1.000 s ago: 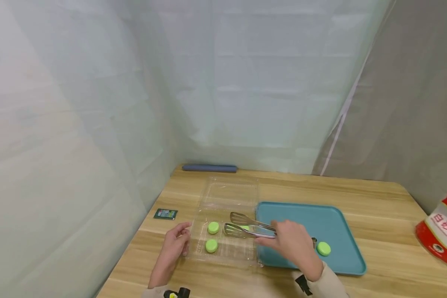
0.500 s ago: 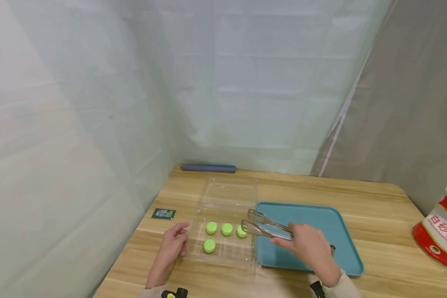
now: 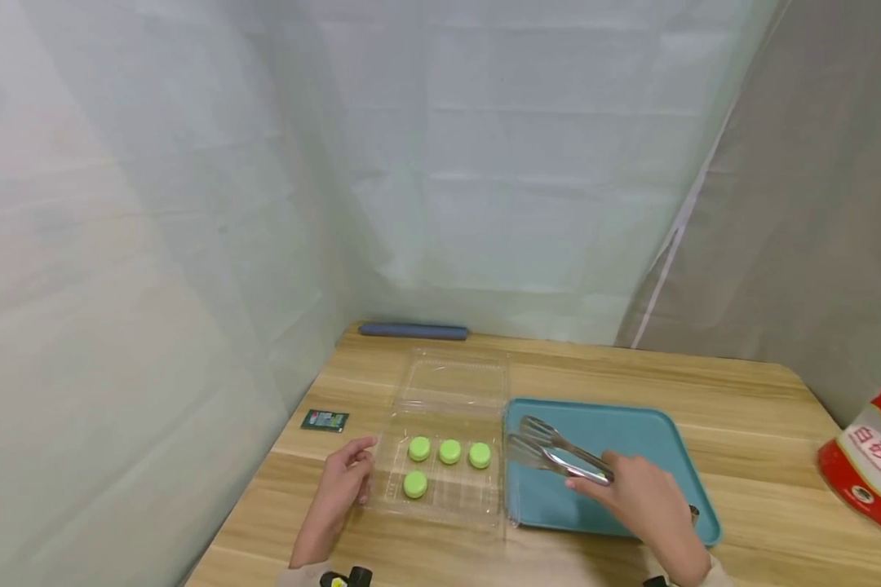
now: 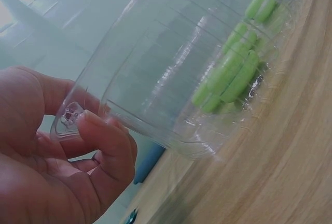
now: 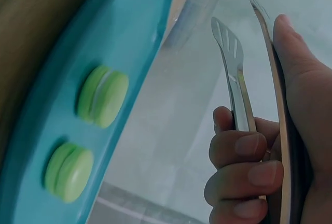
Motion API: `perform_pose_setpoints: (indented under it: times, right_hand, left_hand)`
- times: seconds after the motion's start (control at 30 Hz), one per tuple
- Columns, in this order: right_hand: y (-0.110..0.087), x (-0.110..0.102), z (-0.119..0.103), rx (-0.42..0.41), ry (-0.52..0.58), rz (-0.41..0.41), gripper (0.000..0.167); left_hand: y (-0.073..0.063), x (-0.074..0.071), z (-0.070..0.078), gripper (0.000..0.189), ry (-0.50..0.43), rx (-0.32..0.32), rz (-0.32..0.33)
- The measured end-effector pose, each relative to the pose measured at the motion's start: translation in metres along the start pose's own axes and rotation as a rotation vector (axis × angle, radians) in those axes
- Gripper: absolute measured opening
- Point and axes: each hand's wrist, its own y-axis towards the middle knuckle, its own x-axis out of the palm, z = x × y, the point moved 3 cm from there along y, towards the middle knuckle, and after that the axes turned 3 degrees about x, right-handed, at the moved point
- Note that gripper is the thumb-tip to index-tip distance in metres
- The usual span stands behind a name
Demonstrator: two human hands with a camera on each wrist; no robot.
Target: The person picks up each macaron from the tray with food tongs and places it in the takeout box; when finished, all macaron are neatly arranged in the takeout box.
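Observation:
My left hand (image 3: 345, 477) pinches the left rim of a clear plastic clamshell box (image 3: 458, 495), thumb and fingers on its corner in the left wrist view. Inside the box, three green macarons (image 3: 449, 452) stand in a row, with another macaron (image 3: 414, 484) in front at the left. Metal tongs (image 3: 580, 470) are in my right hand (image 3: 646, 497), above the blue tray (image 3: 624, 424). Their slotted tips are apart with nothing between them. The right wrist view shows two macarons (image 5: 110, 97) side by side on the tray, mostly hidden by my hand in the head view.
The box's raised lid (image 3: 451, 379) lies back behind it. A small dark green packet (image 3: 325, 421) is left of the box, a dark blue roll (image 3: 413, 331) along the table's back edge. A red and white bag (image 3: 869, 452) with a white cap stands at far right.
My right hand has drawn the tongs rightward from over the box to over the tray, leaving the right-hand macaron of the row in the box. The left hand stays at the rim.

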Motion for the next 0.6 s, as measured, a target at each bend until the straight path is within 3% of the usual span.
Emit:
perform_pose_setpoints:
  times: [0.2, 0.43, 0.6]
  right_hand:
    - [-0.009, -0.004, 0.013, 0.014, -0.020, 0.044, 0.056]
    - [-0.020, -0.011, 0.028, 0.096, -0.031, -0.047, 0.059]
    - [-0.026, -0.015, 0.040, 0.103, -0.032, -0.058, 0.059]
  left_hand:
    - [0.000, -0.001, 0.001, 0.044, 0.014, -0.009, 0.008]
    - [0.001, 0.000, 0.002, 0.043, -0.002, -0.009, -0.006]
    - [0.001, 0.001, 0.002, 0.044, 0.012, -0.021, -0.008]
